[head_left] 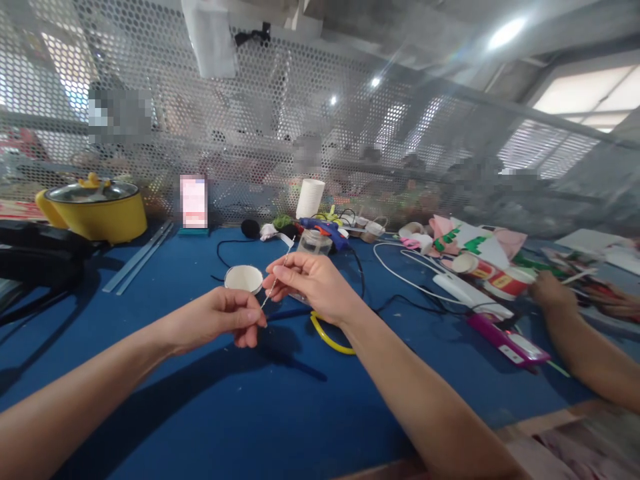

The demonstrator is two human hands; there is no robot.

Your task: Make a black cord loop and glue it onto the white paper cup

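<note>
My left hand (227, 321) and my right hand (313, 283) are raised together over the blue table (200, 400). Both pinch a thin silvery wire-like strand (277, 277) that runs up from the left fingertips through the right fingers. Just behind the hands a white paper cup (243, 278) lies on the table. A small clear jar (314, 242) stands behind my right hand. A yellow tube (327, 335) curls on the table under my right wrist.
A yellow pot with a lid (95, 208) stands at the far left, black gear (37, 257) beside it. A blue glue gun (325, 229), a white paper roll (310, 198), cables and craft scraps lie along the mesh screen. Another person's arm (580, 340) rests at right near a pink device (505, 338).
</note>
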